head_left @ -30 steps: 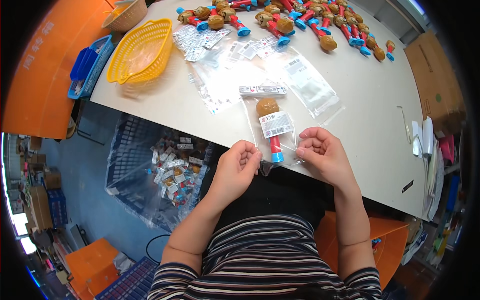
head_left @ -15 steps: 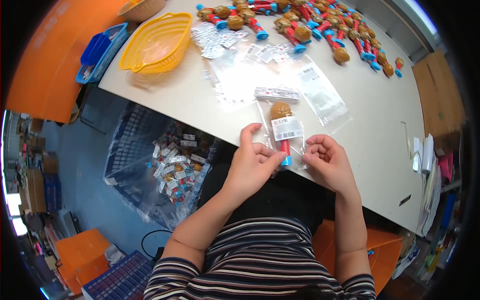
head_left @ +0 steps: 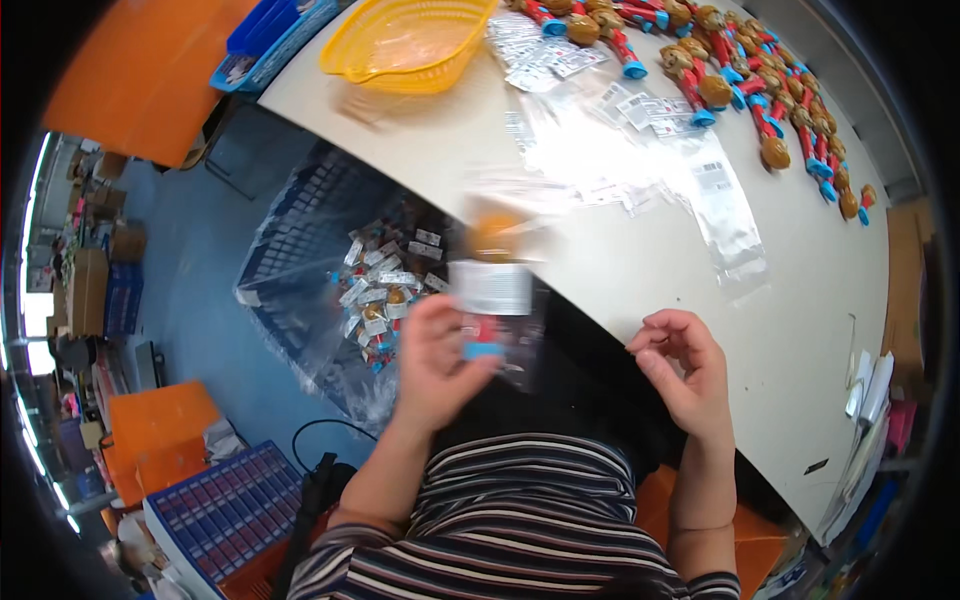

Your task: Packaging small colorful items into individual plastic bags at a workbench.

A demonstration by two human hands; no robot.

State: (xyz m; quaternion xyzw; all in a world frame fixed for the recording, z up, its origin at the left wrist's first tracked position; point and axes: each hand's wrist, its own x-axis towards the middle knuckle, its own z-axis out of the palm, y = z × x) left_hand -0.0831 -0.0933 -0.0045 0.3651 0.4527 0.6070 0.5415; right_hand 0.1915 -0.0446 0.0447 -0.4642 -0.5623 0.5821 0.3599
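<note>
My left hand [head_left: 432, 360] is closed on the lower edge of a clear bag holding a toy [head_left: 497, 240] with a round brown head, a red stem and a blue base. The bag has a white label and is smeared by motion. It hangs beyond the front edge of the table [head_left: 620, 265], beside a blue crate [head_left: 300, 215] of similar bagged toys [head_left: 385, 290]. Over the table's front edge, my right hand [head_left: 688, 372] holds nothing, its fingers loosely bent and the thumb apart from them.
Loose unbagged toys [head_left: 775, 150] cover the table's far right. Flat clear bags [head_left: 725, 215] and white labels [head_left: 545, 60] lie left of them. A yellow basket [head_left: 400, 75] stands at the far left, with a blue basket [head_left: 275, 60] beyond the table edge.
My left hand has carried the bagged toy left, off the table and toward the crate. My right hand has let go of the bag. The whole view has shifted.
</note>
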